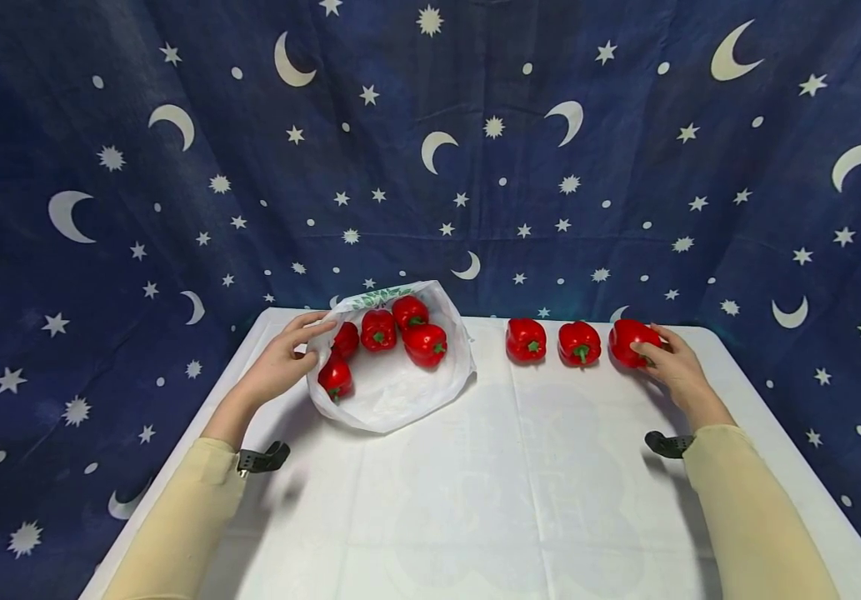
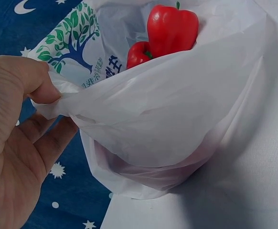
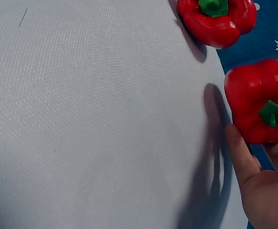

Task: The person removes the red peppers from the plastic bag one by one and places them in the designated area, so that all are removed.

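My left hand (image 1: 276, 364) pinches the left rim of a white plastic bag (image 1: 388, 392) between thumb and fingers. The left wrist view shows the bag's edge (image 2: 148, 114) bunched in that pinch. Inside the open-mouthed bag lie several red bell peppers (image 1: 424, 345), partly hidden by its wall in the left wrist view. At the far right, my right hand (image 1: 676, 371) grips a red bell pepper (image 1: 623, 340), the end one of a row of three. In the right wrist view this pepper (image 3: 251, 98) has its green stem turned toward the camera.
Two more red bell peppers, a left one (image 1: 526, 341) and a middle one (image 1: 579, 344), sit near the far edge of the white table (image 1: 460, 500). A dark blue curtain (image 1: 400, 167) with moons and stars hangs behind and beside the table.
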Demonstrator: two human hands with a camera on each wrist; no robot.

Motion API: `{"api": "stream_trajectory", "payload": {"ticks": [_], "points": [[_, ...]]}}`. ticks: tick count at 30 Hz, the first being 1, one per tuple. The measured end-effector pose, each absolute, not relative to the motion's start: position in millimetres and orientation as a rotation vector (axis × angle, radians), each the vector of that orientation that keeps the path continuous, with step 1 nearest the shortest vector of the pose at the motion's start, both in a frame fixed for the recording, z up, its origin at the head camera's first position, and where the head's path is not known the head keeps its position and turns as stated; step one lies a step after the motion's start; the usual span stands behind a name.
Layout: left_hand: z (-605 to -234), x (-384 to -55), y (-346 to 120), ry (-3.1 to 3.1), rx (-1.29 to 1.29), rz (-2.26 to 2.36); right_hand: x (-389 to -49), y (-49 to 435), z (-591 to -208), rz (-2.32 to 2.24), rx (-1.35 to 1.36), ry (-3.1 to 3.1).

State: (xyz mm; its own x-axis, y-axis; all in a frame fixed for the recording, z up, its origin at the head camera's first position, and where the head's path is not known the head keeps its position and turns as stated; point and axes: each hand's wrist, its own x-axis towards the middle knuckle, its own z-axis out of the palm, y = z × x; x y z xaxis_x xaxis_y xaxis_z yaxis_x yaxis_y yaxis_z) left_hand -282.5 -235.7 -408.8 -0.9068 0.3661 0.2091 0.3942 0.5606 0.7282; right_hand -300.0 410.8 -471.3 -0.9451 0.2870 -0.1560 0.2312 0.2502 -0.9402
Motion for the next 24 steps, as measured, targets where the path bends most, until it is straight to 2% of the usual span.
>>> {"api": "stream_trajectory", "payload": {"ticks": [24], "points": [[-409.0, -282.5, -235.6, -2.754, -0.659, -1.334, -302.6, 408.3, -476.7, 1.793, -0.536, -2.506]]}}
